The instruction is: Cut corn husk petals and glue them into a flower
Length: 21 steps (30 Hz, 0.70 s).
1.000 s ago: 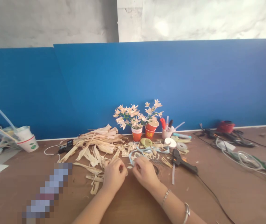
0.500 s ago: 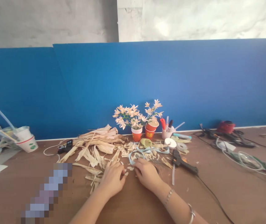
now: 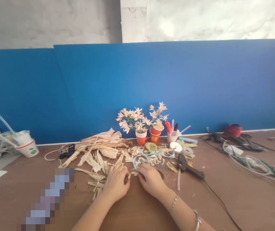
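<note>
My left hand (image 3: 117, 181) rests on the table at the right edge of a pile of dried corn husks (image 3: 101, 146). Its fingers curve loosely, with a gap between thumb and forefinger. A small pale scrap lies by the forefinger. Across from it, my right hand (image 3: 151, 180) lies with fingers slightly bent and apart, close to a light blue ribbon (image 3: 137, 159). I see nothing gripped in either hand. Husk scraps (image 3: 132, 154) are scattered just beyond the fingertips. A black glue gun (image 3: 190, 169) with a glue stick lies to the right of my right hand.
Husk flowers stand in red paper cups (image 3: 141, 140) by the blue partition (image 3: 152, 77). A pen cup (image 3: 172, 138) and a tape roll (image 3: 187, 151) are beside them. Cables (image 3: 253, 165) cover the right side. A white cup (image 3: 28, 149) stands far left.
Both hands stay in nearly the same place. The fingers of my right hand have shifted very slightly, and the whole view has moved a little.
</note>
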Each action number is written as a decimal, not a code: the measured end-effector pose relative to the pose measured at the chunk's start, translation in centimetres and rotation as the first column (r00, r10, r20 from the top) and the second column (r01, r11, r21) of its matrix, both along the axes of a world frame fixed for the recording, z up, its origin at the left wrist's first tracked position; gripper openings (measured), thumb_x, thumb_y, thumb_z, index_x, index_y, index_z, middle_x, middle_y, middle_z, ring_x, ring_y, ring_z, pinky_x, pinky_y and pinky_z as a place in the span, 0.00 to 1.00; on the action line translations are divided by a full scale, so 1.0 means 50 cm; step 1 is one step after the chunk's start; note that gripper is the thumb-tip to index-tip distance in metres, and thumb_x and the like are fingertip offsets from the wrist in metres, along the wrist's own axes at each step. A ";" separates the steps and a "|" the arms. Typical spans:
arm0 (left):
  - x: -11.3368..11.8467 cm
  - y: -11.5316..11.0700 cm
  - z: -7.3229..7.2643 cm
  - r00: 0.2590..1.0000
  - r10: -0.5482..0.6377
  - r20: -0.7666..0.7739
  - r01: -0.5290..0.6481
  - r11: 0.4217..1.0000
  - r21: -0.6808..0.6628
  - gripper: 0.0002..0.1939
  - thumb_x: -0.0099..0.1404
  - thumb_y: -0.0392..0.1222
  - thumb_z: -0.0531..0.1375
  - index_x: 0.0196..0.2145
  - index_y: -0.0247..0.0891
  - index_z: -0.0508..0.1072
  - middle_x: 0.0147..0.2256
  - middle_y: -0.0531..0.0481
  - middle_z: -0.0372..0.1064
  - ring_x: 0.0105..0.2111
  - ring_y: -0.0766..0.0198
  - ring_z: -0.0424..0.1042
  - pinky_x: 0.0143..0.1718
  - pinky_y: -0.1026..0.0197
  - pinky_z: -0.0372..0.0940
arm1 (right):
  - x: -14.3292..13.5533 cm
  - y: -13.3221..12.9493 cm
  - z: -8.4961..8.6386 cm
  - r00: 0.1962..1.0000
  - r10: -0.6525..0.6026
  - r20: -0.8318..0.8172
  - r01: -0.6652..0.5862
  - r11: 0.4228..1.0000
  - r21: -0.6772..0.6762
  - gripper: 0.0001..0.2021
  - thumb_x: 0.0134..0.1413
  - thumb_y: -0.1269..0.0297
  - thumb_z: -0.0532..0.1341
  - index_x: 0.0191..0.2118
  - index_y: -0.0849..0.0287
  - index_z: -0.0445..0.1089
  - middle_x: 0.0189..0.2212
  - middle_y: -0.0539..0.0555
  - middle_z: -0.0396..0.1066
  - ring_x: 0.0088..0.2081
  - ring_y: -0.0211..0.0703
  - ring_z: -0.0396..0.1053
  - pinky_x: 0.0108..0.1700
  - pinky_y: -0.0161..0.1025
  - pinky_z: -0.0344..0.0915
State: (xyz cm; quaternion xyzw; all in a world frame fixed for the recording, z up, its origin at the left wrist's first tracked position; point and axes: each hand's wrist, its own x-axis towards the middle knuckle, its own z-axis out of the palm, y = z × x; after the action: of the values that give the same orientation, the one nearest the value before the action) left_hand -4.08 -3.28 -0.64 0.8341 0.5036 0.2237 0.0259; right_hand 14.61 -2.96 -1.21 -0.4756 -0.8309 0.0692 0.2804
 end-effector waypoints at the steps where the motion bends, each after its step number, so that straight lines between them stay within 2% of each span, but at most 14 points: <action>1: 0.000 0.001 -0.001 1.000 -0.017 -0.014 0.018 1.000 0.005 0.05 0.57 0.32 0.57 0.29 0.41 0.69 0.32 0.49 0.70 0.39 0.53 0.66 0.40 0.52 0.56 | -0.001 0.000 0.000 1.000 0.002 -0.001 -0.002 1.000 0.003 0.13 0.53 0.77 0.54 0.38 0.58 0.73 0.33 0.55 0.71 0.37 0.44 0.68 0.39 0.37 0.63; 6: 0.001 0.006 0.001 0.996 -0.063 -0.069 0.064 0.998 0.012 0.08 0.61 0.31 0.54 0.29 0.40 0.71 0.31 0.48 0.70 0.38 0.55 0.67 0.40 0.53 0.56 | -0.004 -0.001 -0.003 1.000 0.012 -0.005 -0.012 1.000 0.016 0.11 0.53 0.77 0.54 0.35 0.58 0.72 0.32 0.54 0.70 0.36 0.43 0.68 0.38 0.36 0.62; 16: -0.001 0.004 -0.001 1.000 0.011 -0.019 -0.011 1.000 0.008 0.13 0.55 0.29 0.55 0.38 0.40 0.71 0.39 0.46 0.69 0.44 0.52 0.64 0.44 0.51 0.56 | -0.004 0.000 -0.009 1.000 0.009 0.006 -0.009 1.000 0.013 0.12 0.53 0.78 0.54 0.35 0.58 0.72 0.32 0.54 0.70 0.36 0.43 0.67 0.38 0.36 0.62; 21: -0.005 0.012 -0.006 0.999 0.033 -0.001 -0.033 0.999 -0.027 0.07 0.59 0.31 0.54 0.32 0.40 0.70 0.37 0.46 0.69 0.42 0.53 0.65 0.42 0.52 0.57 | -0.005 0.001 -0.009 1.000 0.015 0.027 -0.015 1.000 0.011 0.12 0.54 0.78 0.54 0.37 0.57 0.72 0.33 0.54 0.69 0.36 0.43 0.66 0.38 0.36 0.61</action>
State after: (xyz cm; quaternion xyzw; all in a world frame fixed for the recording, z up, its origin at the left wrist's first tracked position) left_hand -4.32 -2.69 -0.92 0.8252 0.5205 0.2170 0.0332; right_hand 14.37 -2.93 -1.67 -0.4686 -0.8385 0.0603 0.2714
